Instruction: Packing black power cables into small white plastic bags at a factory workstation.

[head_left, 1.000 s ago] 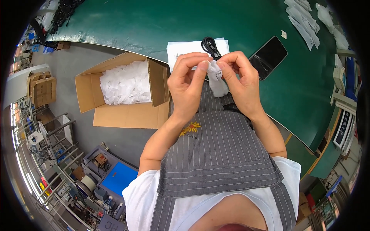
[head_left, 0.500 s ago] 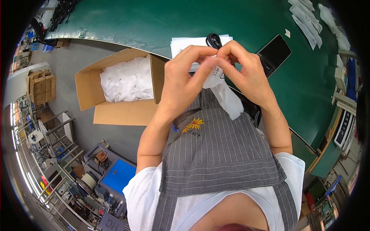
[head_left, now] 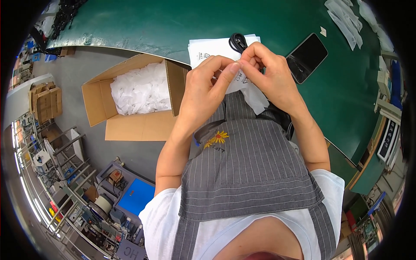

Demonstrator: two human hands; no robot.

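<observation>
My left hand (head_left: pixel 203 89) and my right hand (head_left: pixel 274 78) meet in front of me, thumbs and fingertips pinched on the upper edge of a small translucent white plastic bag (head_left: pixel 252 94). The bag hangs below the fingers over my grey striped apron. Just beyond the fingertips, a coiled black cable (head_left: pixel 238 42) lies on a stack of flat white bags (head_left: pixel 197 48) at the table's near edge. My hands cover part of the stack. Whether the pinched bag holds anything I cannot tell.
A cardboard box (head_left: pixel 96 97) full of white plastic bags (head_left: pixel 141 91) stands left of me, flaps spread. Right of my hands, a black phone (head_left: pixel 307 58) lies on the green table (head_left: pixel 151 21). More translucent bags (head_left: pixel 344 21) lie at the far right, black cables (head_left: pixel 65 17) at the far left.
Both hands have shifted slightly left, still pinching the bag's edge. The bag's lower end has risen and hangs less far down over the apron.
</observation>
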